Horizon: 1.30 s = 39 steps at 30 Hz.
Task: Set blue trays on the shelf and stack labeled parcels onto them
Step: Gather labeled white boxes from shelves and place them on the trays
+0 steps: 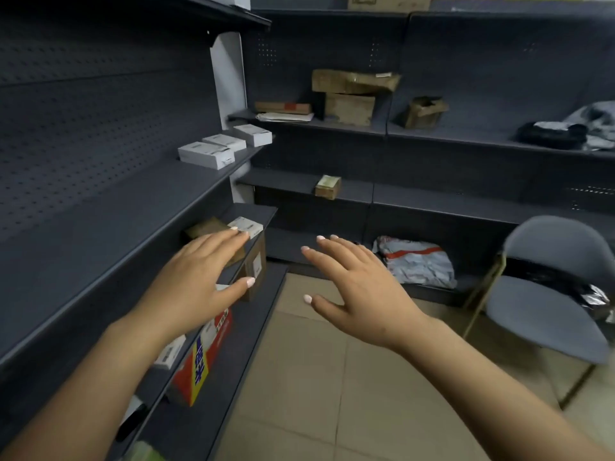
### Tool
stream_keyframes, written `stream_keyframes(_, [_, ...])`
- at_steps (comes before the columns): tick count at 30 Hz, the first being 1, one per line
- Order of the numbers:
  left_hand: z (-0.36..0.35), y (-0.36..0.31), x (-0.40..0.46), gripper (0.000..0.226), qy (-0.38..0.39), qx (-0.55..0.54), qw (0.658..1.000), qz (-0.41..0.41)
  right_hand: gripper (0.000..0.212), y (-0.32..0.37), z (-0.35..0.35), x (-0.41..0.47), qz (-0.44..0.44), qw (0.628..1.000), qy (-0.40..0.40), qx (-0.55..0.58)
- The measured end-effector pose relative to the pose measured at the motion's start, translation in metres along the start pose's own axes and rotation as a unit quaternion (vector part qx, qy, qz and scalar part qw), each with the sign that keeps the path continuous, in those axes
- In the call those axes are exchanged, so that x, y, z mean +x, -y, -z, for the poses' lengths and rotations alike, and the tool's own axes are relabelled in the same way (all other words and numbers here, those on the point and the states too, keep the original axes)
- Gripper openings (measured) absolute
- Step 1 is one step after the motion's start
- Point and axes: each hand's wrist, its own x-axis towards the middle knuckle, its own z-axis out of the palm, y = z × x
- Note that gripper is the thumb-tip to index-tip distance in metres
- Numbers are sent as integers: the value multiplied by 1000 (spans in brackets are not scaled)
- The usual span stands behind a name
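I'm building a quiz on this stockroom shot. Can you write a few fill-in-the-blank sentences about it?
1. The white boxes in a row on the left shelf number ___.
2. Both the left hand and the right hand hold ___.
3. The grey chair stands on the ___ side.

Missing words: three; nothing; right

Grey padded chair [552,294] at right edge of frame, black plastic bag [572,287] lying on its seat. Beige tiled floor [332,377] across lower middle. White pillar [229,81] upper left of centre, between the shelving runs. Crumpled black and grey bags [565,131] far right, upper part of frame
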Motion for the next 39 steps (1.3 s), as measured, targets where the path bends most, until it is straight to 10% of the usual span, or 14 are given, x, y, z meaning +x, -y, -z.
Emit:
stream_keyframes(17, [-105, 32, 265, 73, 7, 32, 994, 103, 64, -230, -59, 226, 88, 995, 37, 19])
stream_keyframes(39, [-168, 295, 488, 72, -21, 122, 974, 192, 70, -309, -189, 606, 162, 984, 58, 47])
